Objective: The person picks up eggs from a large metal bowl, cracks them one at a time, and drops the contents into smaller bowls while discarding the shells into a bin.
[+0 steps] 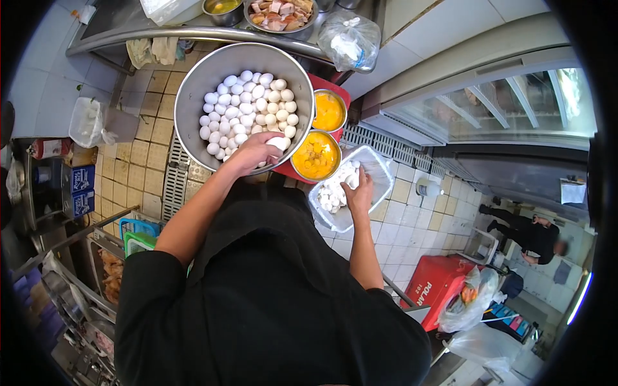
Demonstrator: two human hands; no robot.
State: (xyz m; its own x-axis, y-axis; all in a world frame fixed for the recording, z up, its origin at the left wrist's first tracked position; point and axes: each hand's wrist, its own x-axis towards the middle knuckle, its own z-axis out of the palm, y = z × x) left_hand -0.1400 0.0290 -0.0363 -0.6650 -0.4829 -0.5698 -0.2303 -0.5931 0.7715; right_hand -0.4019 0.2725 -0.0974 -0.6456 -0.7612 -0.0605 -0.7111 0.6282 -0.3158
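Observation:
A large steel pot full of white eggs stands in front of me. My left hand is at the pot's near right rim, its fingers closed around an egg. Two steel bowls of cracked yolks, a far bowl and a near bowl, sit to the right of the pot on something red. My right hand is over a lined white bin of eggshells. Its thumb and fingers are apart, and I see nothing between them.
A steel counter at the back bears a bowl of cut meat and a knotted plastic bag. A glass-door fridge stands at right. A red cooler is lower right; farther off is a person in black.

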